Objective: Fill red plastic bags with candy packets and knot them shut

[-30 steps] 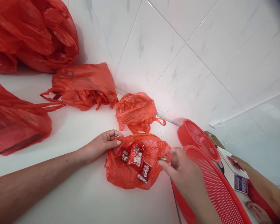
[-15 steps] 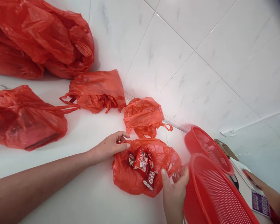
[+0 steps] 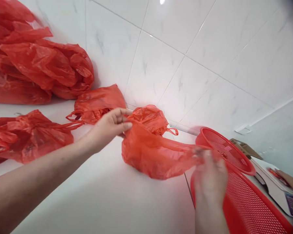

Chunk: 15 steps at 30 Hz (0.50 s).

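Note:
A red plastic bag [image 3: 153, 152] lies on the white counter in front of me, its mouth pulled together so the sweets inside are hidden. My left hand [image 3: 109, 125] pinches the bag's left handle, lifted off the counter. My right hand [image 3: 210, 177] is blurred by motion and grips the bag's right handle, stretched toward the red baskets. A second small red bag [image 3: 152, 118] sits just behind, against the tiled wall.
Several more red bags lie at left: one by the wall [image 3: 97, 104], one at the left edge [image 3: 29, 136], a big heap [image 3: 36, 68]. Two red mesh baskets [image 3: 249, 201] stand at right. Another person's hand [image 3: 289, 180] rests near a scale [image 3: 275, 191].
Both hands lifted the bag's handles and drew its mouth closed, hiding the sweet packets. My right hand moved up to grip the right handle. The view shifted slightly.

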### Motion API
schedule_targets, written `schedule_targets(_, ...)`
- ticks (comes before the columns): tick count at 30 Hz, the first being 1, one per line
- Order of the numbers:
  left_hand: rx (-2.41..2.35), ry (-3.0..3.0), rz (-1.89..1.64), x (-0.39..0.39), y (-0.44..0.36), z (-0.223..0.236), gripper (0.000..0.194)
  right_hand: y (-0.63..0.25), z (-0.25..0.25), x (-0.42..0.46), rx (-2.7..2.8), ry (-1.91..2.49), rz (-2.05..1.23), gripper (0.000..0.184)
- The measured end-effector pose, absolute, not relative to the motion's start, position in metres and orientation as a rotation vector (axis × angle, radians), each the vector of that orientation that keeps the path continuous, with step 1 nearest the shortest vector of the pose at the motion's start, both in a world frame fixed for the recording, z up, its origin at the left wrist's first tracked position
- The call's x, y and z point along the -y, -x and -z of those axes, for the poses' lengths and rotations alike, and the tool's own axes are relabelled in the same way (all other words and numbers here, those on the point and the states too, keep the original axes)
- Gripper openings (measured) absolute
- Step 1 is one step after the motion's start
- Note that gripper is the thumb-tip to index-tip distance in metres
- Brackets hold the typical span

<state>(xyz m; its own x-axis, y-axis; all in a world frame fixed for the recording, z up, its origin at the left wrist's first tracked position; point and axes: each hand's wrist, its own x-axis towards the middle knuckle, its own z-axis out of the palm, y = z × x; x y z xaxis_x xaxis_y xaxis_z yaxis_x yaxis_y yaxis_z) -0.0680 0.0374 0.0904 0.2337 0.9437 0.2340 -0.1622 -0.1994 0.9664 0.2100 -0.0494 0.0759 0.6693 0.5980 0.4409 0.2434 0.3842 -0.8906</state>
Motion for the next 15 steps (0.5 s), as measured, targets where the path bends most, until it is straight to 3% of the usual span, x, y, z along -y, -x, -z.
schedule_targets(4,-0.669,-1.389,-1.485,-0.039,0.073,-0.143,0.036,-0.198,-0.123,0.051,0.809,0.957,0.038,0.010)
schedule_targets(15,-0.664,-1.432,-1.448,-0.019,0.071,-0.153,0.028,-0.211,-0.105,0.048,0.811,1.029,-0.245,0.013)
